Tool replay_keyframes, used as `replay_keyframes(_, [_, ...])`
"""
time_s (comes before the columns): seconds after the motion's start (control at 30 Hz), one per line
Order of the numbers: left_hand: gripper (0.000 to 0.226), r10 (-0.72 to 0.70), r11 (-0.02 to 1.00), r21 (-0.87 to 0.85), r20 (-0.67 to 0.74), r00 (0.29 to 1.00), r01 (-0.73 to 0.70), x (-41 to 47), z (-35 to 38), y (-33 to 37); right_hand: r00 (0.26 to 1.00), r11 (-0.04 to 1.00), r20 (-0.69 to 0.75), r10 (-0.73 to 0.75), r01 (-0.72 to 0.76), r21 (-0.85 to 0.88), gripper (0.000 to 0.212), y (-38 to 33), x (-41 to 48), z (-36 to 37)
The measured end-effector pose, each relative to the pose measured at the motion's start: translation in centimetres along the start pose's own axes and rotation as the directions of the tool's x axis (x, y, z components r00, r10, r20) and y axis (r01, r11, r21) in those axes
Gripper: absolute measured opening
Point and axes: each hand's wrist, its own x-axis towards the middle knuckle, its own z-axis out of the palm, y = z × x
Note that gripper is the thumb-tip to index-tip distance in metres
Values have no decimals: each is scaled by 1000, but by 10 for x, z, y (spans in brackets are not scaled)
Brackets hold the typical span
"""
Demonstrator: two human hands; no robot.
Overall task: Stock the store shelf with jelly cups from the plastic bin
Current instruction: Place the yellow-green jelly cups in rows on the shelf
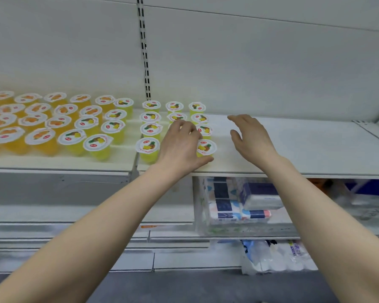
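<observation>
The jelly cups stand lids-up on the shelf in neat files running front to back. Orange cups are massed at the left, and yellow cups sit beside them and carry on past the slotted upright into the next bay, where three files are forming. Sorting by colour and keeping the rows straight looks meant for a shopper's eye and for easy reach from the front edge. The left hand lies over the middle file of that bay, near the front. Its fingers curl downward and its thumb stretches out along the shelf in front of the front-right cup. The palm hides whatever is beneath, so I cannot tell whether it grips a cup or only steadies its neighbours; my guess is that it is seating or straightening one in that file. The right hand hovers just right of the last file over bare shelf, holding nothing, fingers loosely bent and a little spread, thumb apart. I would judge it is placed to guard the row's edge or to mark where the next file goes. Much bare shelf lies to the right, so the stocking seems far from finished. The bin is out of view. On the level below sit tissue packs.
</observation>
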Motion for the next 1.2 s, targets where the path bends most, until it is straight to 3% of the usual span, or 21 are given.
replay_keyframes(0.3, [75, 1, 999, 41, -25, 1000, 0, -6, -3, -2, 995, 997, -54, -81, 80, -16, 44, -14, 4, -10])
replay_keyframes(0.63, [52, -94, 994, 45, -155, 983, 102, -31, -55, -62, 952, 954, -68, -299, 295, -60, 43, -70, 21, 0])
replay_keyframes(0.93, [50, -231, 952, 136, -262, 937, 273, -116, -115, -164, 860, 866, -99, -500, 499, -33, 50, -201, 28, 28])
replay_keyframes(1.2, [52, -340, 891, 204, -296, 893, 406, -237, -181, -278, 736, 737, -111, -668, 675, 43, 46, -373, 9, 86])
